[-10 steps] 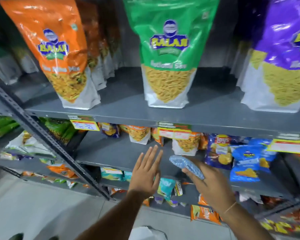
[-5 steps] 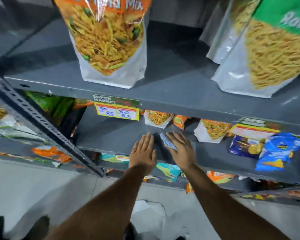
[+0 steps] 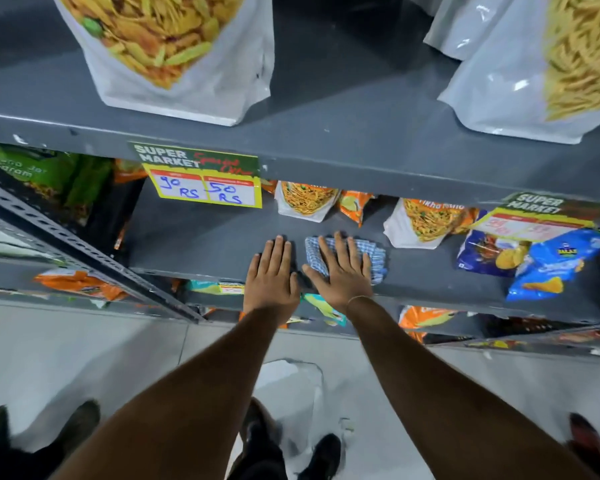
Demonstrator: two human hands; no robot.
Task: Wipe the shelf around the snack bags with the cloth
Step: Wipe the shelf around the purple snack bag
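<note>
The right hand (image 3: pixel 343 273) presses flat, fingers straight, on the blue checked cloth (image 3: pixel 377 259) by the shelf's (image 3: pixel 194 244) front edge, its long axis along that edge. The left hand (image 3: pixel 272 277) lies flat, empty, just left.

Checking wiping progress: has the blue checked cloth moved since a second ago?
Yes: the blue checked cloth went forward onto the grey metal shelf, pressed flat under the right hand.

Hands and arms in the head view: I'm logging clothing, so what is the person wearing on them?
The left forearm and right forearm are bare, no sleeve in view. The left hand and right hand are ungloved, with no rings visible. A thin gold-coloured bracelet circles the right wrist; the left wrist carries nothing.
</note>
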